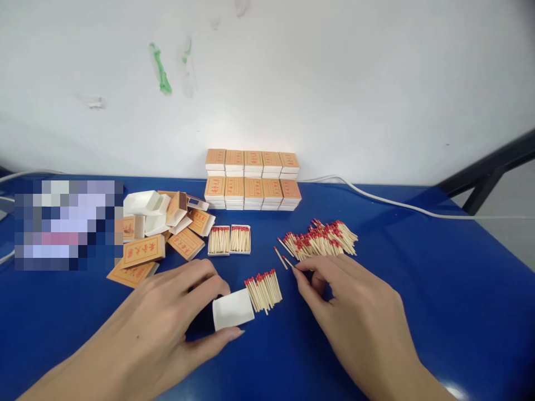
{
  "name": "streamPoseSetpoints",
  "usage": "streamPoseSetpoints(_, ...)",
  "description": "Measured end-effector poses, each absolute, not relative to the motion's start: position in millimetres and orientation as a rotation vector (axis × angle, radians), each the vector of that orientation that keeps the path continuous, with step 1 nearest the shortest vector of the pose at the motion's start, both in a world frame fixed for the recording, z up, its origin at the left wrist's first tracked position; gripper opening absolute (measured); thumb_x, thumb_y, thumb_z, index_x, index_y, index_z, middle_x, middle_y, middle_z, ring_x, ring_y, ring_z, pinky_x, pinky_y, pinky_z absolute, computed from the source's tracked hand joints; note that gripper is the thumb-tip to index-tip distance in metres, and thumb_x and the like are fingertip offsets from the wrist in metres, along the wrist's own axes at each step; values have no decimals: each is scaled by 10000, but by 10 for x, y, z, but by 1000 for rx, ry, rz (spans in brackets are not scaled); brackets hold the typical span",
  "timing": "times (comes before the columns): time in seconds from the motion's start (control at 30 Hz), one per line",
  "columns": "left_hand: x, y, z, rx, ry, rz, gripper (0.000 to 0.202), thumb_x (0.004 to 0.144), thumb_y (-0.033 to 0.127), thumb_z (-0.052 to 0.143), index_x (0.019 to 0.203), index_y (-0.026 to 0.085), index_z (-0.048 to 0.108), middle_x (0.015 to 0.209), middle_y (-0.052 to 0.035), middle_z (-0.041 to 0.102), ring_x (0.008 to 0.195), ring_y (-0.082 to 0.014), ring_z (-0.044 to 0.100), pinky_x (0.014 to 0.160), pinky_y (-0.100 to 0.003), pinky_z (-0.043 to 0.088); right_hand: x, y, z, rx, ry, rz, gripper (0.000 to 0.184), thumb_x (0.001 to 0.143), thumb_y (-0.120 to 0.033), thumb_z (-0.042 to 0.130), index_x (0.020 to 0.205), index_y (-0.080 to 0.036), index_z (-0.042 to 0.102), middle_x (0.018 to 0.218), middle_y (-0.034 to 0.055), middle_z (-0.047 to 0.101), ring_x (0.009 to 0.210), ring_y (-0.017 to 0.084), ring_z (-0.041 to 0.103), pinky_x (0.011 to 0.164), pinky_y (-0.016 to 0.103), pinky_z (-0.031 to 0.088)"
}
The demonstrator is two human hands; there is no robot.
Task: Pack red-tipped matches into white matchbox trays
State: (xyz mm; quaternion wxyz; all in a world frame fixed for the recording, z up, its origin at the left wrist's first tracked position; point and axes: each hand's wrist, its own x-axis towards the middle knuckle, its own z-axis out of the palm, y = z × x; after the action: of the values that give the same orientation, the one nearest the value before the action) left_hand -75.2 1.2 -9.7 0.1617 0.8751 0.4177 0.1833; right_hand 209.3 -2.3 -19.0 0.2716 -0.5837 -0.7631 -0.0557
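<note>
My left hand [175, 312] grips a small white matchbox tray [232, 309] on the blue table [438, 289], thumb below and fingers above it. A bundle of red-tipped matches [264, 291] sticks out of the tray's right end. My right hand [351, 312] lies just right of it, fingertips pinched on a single match [288, 262] at the near edge of a loose match pile [321, 240].
Two filled open trays [229, 240] sit behind my left hand. Orange matchbox sleeves and empty white trays [159, 228] lie scattered at the left. Stacked closed matchboxes [252, 179] line the white wall. A white cable [397, 203] runs along the back right.
</note>
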Motion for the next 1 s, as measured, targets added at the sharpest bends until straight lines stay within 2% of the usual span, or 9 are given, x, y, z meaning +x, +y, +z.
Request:
streamPoseSetpoints(0.2, -763, -15, -86, 2500, 1197, 519, 171, 1072, 424, 726, 1139, 279, 666, 1063, -3, 686, 859, -213, 707, 704, -338, 530, 2097, -69, -141, -1629, -2043, -44, 221, 940, -204, 577, 799, -264, 737, 629, -67, 662, 512, 133, 654, 488, 274, 389)
streamPoseSetpoints(0.37, -773, -22, -116, 2485, 1217, 481, 166, 1082, 445, 693, 1140, 292, 670, 1061, 0, 687, 861, -212, 704, 691, -331, 524, 2067, -99, -152, -1655, -2029, 168, 168, 899, -204, 649, 760, -281, 703, 592, -95, 624, 483, 112, 607, 487, 262, 376)
streamPoseSetpoints(0.63, -783, -28, -132, 2496, 1215, 502, 178, 1073, 448, 716, 1139, 290, 670, 1055, -1, 689, 850, -214, 708, 671, -331, 507, 2003, -117, -177, -1627, -2019, 372, 139, 931, -210, 709, 824, -294, 738, 622, -103, 643, 521, 106, 607, 525, 252, 400)
streamPoseSetpoints(0.8, -765, -27, -72, 2518, 1198, 491, 164, 1069, 420, 726, 1107, 271, 667, 1030, -4, 686, 822, -215, 708, 656, -330, 512, 1975, -114, -130, -1609, -1969, 492, 168, 984, -272, 699, 823, -295, 741, 626, -103, 646, 521, 99, 586, 526, 249, 403)
streamPoseSetpoints(0.9, -752, -19, -31, 2526, 1194, 478, 158, 1056, 398, 745, 1089, 265, 666, 1012, -3, 687, 799, -214, 711, 641, -328, 515, 1970, -81, -128, -1587, -1910, 495, 161, 1015, -310, 688, 870, -295, 757, 627, -105, 651, 523, 94, 589, 534, 245, 412)
streamPoseSetpoints(1.0, -746, -10, -29, 2521, 1190, 488, 162, 1048, 388, 755, 1103, 265, 664, 1022, -4, 690, 813, -216, 717, 648, -328, 523, 1953, -17, -142, -1595, -1922, 420, 112, 1001, -279, 704, 914, -288, 773, 607, -107, 644, 512, 97, 587, 539, 251, 401)
